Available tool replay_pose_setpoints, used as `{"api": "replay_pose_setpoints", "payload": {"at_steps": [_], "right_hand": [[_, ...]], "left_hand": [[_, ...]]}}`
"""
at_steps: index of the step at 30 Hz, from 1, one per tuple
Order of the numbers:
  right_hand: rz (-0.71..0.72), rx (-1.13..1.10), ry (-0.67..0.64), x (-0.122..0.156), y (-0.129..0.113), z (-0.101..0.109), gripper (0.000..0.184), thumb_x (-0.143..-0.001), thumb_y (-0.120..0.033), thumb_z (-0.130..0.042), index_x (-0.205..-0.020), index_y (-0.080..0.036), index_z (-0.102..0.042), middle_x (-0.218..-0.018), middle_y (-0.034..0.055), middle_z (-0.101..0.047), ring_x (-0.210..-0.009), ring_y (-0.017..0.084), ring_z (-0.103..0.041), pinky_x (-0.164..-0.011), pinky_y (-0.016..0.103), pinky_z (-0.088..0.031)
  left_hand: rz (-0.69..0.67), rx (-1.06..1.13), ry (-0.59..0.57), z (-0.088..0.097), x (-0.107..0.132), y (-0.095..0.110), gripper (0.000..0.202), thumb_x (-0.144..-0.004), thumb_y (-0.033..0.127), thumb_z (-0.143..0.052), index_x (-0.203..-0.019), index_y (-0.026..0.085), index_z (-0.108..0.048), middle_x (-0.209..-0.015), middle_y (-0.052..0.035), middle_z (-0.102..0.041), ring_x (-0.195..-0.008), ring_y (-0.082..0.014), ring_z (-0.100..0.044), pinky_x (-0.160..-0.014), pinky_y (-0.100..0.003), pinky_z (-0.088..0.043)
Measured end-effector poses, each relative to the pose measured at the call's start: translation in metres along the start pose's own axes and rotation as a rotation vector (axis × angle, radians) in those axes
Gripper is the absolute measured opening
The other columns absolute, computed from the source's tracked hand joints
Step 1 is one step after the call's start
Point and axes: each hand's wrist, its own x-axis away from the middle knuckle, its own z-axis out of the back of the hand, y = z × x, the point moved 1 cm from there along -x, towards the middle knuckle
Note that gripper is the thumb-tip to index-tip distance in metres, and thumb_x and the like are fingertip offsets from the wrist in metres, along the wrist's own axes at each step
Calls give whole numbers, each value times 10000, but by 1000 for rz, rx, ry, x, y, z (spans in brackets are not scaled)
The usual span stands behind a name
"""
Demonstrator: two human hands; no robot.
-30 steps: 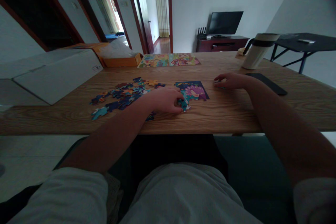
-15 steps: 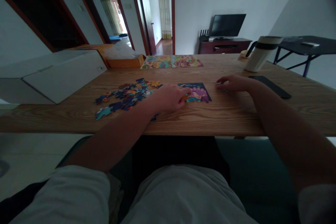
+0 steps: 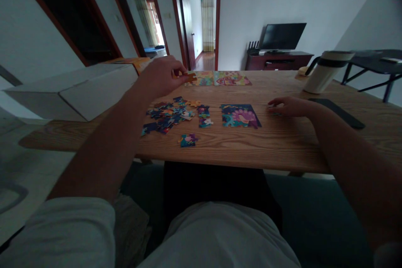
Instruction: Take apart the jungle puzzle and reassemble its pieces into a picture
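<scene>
My left hand (image 3: 161, 75) is raised above the wooden table (image 3: 282, 142), fingers pinched on an orange puzzle piece (image 3: 189, 77). Below it lies a heap of loose puzzle pieces (image 3: 168, 116), with single pieces (image 3: 188, 139) nearer the front edge. A partly assembled puzzle block (image 3: 239, 116) with a purple figure lies at the middle. My right hand (image 3: 287, 106) rests on the table just right of that block, fingers curled down over something small I cannot make out.
A finished puzzle sheet (image 3: 218, 78) lies at the far side. A white cardboard box (image 3: 72, 90) fills the left end. A pale mug (image 3: 325, 71) and a dark phone (image 3: 341, 113) sit at the right. A television (image 3: 281, 37) stands behind.
My left hand left the puzzle block, rose and moved back left with an orange piece in its fingers. The right hand stayed where it was. The view shifted left.
</scene>
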Motion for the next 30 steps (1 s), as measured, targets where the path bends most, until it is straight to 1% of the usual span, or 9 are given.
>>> {"api": "replay_pose_setpoints", "payload": {"at_steps": [5, 10, 15, 19, 21, 23, 27, 28, 30], "right_hand": [[29, 16, 21, 0, -1, 1, 541, -896, -507, -598, -1324, -181, -660, -1304, 178, -696, -1023, 324, -712, -928, 403, -555], [31, 25, 24, 0, 0, 0, 563, -891, -511, -598, -1329, -163, -659, -1320, 183, -686, -1073, 319, -696, -967, 375, -529], [49, 5, 37, -3, 6, -2, 568, -885, -524, -601, -1321, -165, -664, -1304, 187, -695, -1069, 336, -689, -965, 411, -528], [61, 12, 42, -6, 8, -2, 580, -850, -576, -602, -1287, -205, -691, -1273, 153, -712, -1090, 351, -690, -988, 467, -534], [49, 8, 35, -6, 7, -1, 586, -842, -600, -599, -1290, -233, -691, -1273, 136, -712, -1072, 348, -700, -970, 474, -549], [29, 14, 26, -4, 5, 0, 605, -852, -602, -593, -1317, -224, -678, -1290, 139, -702, -1063, 338, -702, -970, 451, -547], [18, 22, 15, 2, -1, 1, 631, -891, -544, -584, -1375, -143, -634, -1341, 176, -670, -1092, 313, -684, -996, 384, -512], [21, 19, 11, 2, -1, 1, 625, -896, -532, -584, -1379, -138, -627, -1341, 177, -670, -1093, 308, -682, -997, 378, -508], [19, 7, -2, 2, -2, 1, 618, -904, -524, -579, -1382, -135, -619, -1328, 175, -679, -1076, 302, -686, -990, 378, -510]], "left_hand": [[129, -77, -85, 1, 24, -53, 407, -935, 604, -502, -948, 226, -652, -777, 35, -629, -719, -114, -454, -688, -283, -396], [192, -98, -152, -7, 43, -80, 523, -887, 721, -474, -905, 228, -646, -746, 44, -659, -714, -125, -440, -664, -295, -365], [252, -157, -239, -21, 49, -90, 553, -884, 705, -437, -1003, 255, -738, -847, 24, -709, -760, -165, -535, -711, -334, -410], [294, -100, -303, -43, 48, -76, 537, -849, 621, -511, -1101, 221, -766, -959, -52, -770, -866, -240, -669, -767, -335, -476], [261, -10, -377, -54, 48, -68, 535, -844, 579, -541, -1185, 225, -751, -1008, -59, -778, -919, -251, -699, -798, -315, -494], [253, 70, -440, -62, 47, -69, 564, -837, 554, -572, -1283, 237, -708, -1049, -52, -776, -932, -237, -707, -819, -294, -505], [418, 99, -368, -68, 46, -108, 692, -809, 546, -604, -1379, 153, -631, -1208, -122, -733, -1008, -252, -704, -855, -300, -519], [472, 81, -386, -70, 47, -119, 729, -782, 566, -628, -1367, 133, -638, -1243, -144, -720, -1053, -271, -698, -881, -307, -519], [504, 71, -501, -75, 50, -136, 735, -727, 593, -672, -1318, 155, -683, -1280, -138, -713, -1130, -301, -679, -946, -319, -506]]}}
